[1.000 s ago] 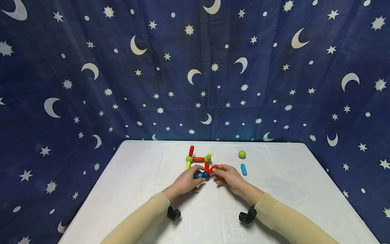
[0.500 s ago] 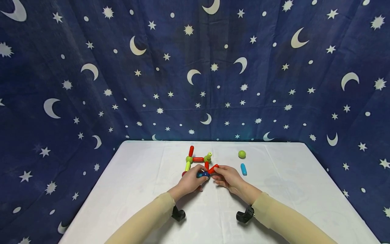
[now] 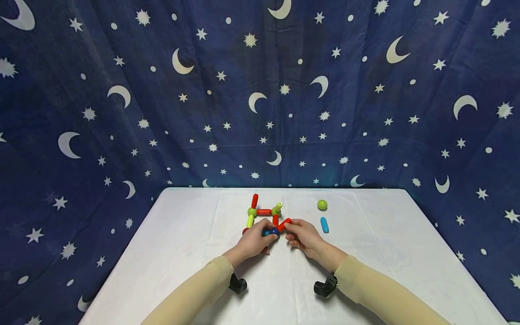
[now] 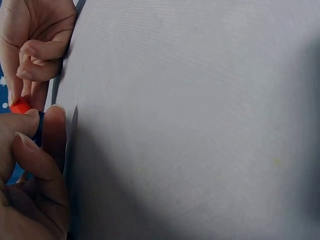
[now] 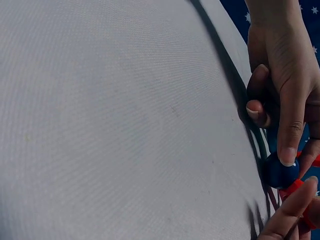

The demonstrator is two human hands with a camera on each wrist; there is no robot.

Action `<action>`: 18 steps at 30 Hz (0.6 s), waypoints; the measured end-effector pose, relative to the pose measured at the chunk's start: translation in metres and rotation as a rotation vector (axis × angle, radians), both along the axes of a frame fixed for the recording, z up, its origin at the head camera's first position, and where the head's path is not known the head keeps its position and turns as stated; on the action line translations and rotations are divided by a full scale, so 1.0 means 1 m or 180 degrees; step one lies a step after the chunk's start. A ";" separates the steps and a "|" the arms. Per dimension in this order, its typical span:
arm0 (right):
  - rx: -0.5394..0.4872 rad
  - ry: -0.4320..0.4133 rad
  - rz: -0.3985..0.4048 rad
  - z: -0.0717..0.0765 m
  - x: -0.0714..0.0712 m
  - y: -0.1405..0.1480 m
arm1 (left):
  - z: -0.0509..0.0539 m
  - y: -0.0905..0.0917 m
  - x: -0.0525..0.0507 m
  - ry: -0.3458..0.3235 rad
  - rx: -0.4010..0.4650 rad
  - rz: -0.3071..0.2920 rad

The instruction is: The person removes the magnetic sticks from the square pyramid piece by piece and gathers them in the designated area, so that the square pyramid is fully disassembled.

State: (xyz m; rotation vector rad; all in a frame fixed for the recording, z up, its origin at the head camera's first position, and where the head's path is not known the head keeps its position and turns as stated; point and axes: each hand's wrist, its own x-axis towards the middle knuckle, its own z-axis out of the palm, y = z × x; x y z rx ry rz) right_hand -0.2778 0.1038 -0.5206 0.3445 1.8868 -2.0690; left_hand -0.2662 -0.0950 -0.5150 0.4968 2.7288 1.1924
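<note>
My left hand pinches a dark blue ball between thumb and fingers at the near corner of a ball-and-rod toy frame. My right hand holds a red rod by its outer end; the rod's other end meets the blue ball. Behind the hands, the frame has a green ball, a red crossbar rod and a second green ball bearing a short upright yellow-green rod. A yellow-green rod runs down the left side. A light blue rod beside the blue ball is partly covered by my left hand.
A loose green ball and a loose light blue rod lie right of the frame. The white-covered table ends at a dark blue curtain with moons and stars. Each wrist wears a black camera.
My left hand has shifted right along the frame to the blue ball, uncovering a dark red ball at the left corner. The red rod in my right hand has tilted slightly outward.
</note>
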 end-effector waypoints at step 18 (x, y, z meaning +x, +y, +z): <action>0.0191 0.0098 0.0043 0.000 0.004 0.000 | 0.002 0.001 0.000 0.0007 -0.0112 -0.0027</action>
